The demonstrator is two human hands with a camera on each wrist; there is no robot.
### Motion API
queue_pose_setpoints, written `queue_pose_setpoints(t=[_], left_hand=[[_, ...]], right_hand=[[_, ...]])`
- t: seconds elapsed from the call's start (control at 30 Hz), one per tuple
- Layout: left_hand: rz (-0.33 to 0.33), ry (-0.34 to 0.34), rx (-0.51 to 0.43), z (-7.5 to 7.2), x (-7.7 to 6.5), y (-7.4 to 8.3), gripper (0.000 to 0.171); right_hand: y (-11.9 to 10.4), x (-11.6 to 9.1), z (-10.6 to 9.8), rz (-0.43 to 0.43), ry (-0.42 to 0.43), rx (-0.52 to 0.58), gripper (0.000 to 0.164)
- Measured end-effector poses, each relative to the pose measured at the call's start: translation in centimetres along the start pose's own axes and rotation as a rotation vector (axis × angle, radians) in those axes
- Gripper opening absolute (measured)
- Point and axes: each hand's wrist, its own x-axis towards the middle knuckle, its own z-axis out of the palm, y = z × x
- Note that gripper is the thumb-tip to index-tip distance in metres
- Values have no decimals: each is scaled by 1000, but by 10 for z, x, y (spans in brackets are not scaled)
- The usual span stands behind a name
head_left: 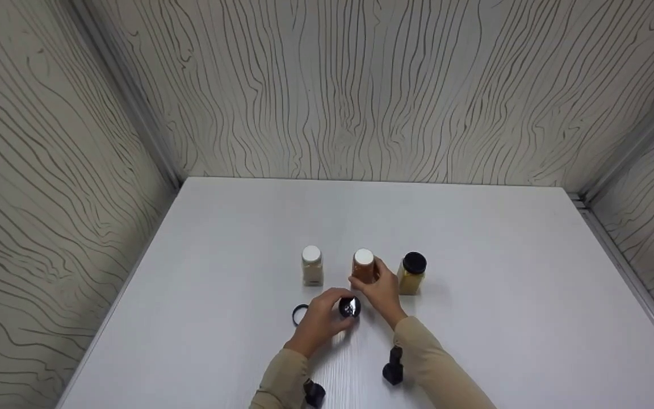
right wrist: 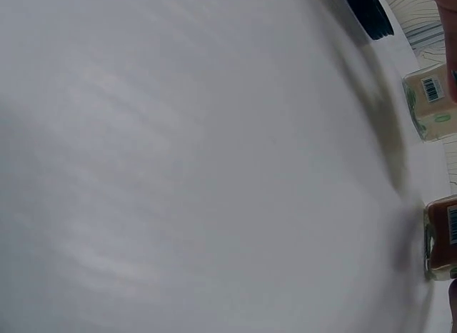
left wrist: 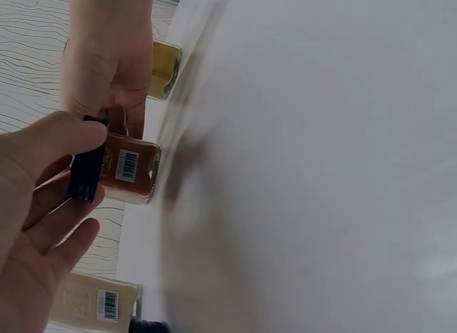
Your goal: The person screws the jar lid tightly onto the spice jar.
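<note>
My left hand pinches a black screw cap between thumb and fingers, its glossy hollow side facing up, above the table. Just beyond it, my right hand grips a glass jar of reddish-brown powder with a white top. The left wrist view shows this jar's barcode label right behind the cap. A jar of pale beige powder, also white on top, stands to the left. In the right wrist view only part of the brown jar appears, at the right edge.
A second black cap lies on the white table, partly behind my left hand. To the right of my right hand stands a yellow jar with its black cap on. Wood-grain-patterned panels enclose the table.
</note>
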Motion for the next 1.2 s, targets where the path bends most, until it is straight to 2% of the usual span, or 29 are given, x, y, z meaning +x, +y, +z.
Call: queue_pose_setpoints(t=[0.17,0.37,0.6,0.83,1.2], left_hand=[[-35,-30,-10,-3,4,1,40],[-46,-52,14,-9,8,2,42],[12,-15,51,-14,12,2,42],[-18,-10,27,-22,17,3,44],[6,7,68,-33,28,6,40]], right_hand=[[-1,0,0,-1,5,-14,64],[0,0,1,-4,8,-30,65],[1,0,0,-11,3,-16,65],[1,-1,0,-17,0,-38,64],[2,0,0,-25,2,-13,66]])
